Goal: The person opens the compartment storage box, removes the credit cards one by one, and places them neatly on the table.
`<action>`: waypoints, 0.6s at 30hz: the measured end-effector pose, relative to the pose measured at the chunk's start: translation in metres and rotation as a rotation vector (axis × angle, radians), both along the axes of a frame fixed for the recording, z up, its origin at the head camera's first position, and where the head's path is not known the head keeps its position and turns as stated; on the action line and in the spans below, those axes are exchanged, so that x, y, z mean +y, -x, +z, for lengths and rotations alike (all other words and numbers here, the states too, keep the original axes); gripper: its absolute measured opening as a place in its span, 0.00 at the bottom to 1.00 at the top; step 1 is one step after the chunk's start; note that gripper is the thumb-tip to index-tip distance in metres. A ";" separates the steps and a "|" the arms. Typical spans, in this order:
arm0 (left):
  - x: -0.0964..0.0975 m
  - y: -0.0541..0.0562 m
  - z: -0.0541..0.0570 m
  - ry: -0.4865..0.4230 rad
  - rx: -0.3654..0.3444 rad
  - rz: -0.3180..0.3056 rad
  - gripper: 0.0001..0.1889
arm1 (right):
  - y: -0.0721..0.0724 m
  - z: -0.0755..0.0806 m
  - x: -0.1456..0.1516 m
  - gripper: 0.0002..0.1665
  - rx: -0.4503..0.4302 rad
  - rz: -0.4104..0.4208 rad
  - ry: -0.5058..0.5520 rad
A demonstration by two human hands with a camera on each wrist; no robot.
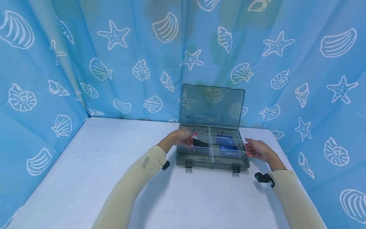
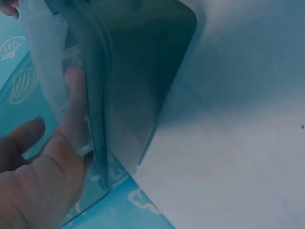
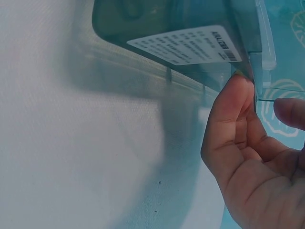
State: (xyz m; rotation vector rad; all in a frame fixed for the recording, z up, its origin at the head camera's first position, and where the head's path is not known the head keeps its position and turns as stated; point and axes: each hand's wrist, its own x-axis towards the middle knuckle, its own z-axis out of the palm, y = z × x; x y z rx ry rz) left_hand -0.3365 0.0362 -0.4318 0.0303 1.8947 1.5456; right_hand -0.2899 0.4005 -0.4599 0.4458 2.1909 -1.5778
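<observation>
A grey see-through compartment box (image 1: 217, 165) stands on the table with its hinged lid (image 1: 212, 105) raised. Clear divider panels (image 1: 228, 153) stick up above its rim. My left hand (image 1: 183, 137) reaches over the left side, fingers behind the front panel; in the left wrist view one finger (image 2: 76, 98) shows through clear plastic, the thumb apart from it. At the outer right wall is my right hand (image 1: 257, 149), with bent fingertips (image 3: 236, 88) against the plastic and the thumb apart. Inside lie a black item (image 1: 200, 143), a small red-topped item (image 1: 195, 136) and blue packets (image 1: 228, 149).
Two black latches (image 1: 188, 164) hang at the box's front. A printed label (image 3: 186, 45) is stuck on its right outer wall. The white table (image 1: 71, 165) extends left and forward of the box. A blue seashell-patterned curtain (image 1: 120, 82) encloses the back and sides, close behind the lid.
</observation>
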 end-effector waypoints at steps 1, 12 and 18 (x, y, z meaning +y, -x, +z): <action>0.001 0.000 -0.001 -0.002 0.007 0.004 0.19 | 0.000 0.000 0.000 0.28 0.000 -0.001 0.000; 0.008 -0.004 -0.007 0.042 0.150 0.078 0.08 | 0.001 -0.002 -0.001 0.24 0.009 0.002 -0.001; 0.000 -0.002 -0.005 0.040 0.165 0.077 0.10 | 0.002 -0.004 -0.001 0.23 0.015 -0.024 -0.034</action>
